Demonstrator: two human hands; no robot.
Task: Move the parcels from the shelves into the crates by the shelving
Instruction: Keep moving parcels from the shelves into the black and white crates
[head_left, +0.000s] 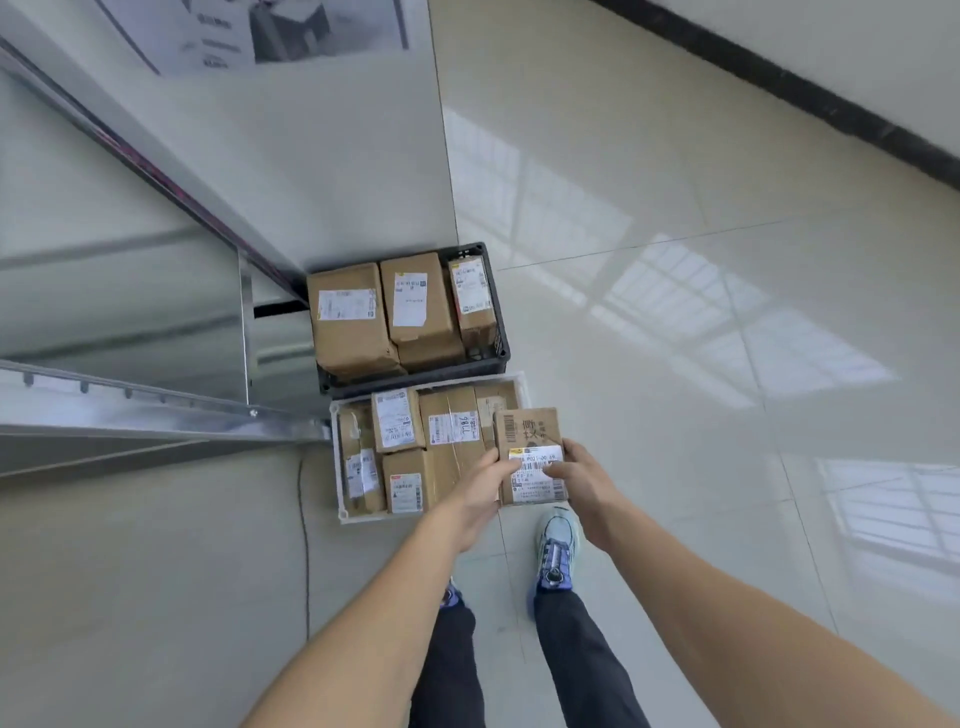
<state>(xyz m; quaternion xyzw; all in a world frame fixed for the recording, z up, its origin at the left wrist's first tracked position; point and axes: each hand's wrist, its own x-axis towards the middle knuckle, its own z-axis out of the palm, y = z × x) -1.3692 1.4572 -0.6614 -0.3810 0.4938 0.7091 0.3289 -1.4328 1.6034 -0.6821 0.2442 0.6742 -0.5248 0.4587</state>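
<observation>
I hold a small brown cardboard parcel (527, 434) with a white label between both hands, above the right end of the white crate (340, 512). My left hand (485, 491) grips its left edge, thumb on top. My right hand (579, 480) grips its right edge, thumb on the label. The white crate on the floor holds several labelled parcels. Behind it a black crate (501, 332) holds three brown parcels. The metal shelving (156, 410) stands to the left.
Glossy pale floor tiles (727, 364) stretch to the right with window reflections. My feet in blue shoes (556, 551) stand just in front of the white crate. A thin cable (304, 545) runs along the floor at the left. A wall with a dark skirting lies at the top right.
</observation>
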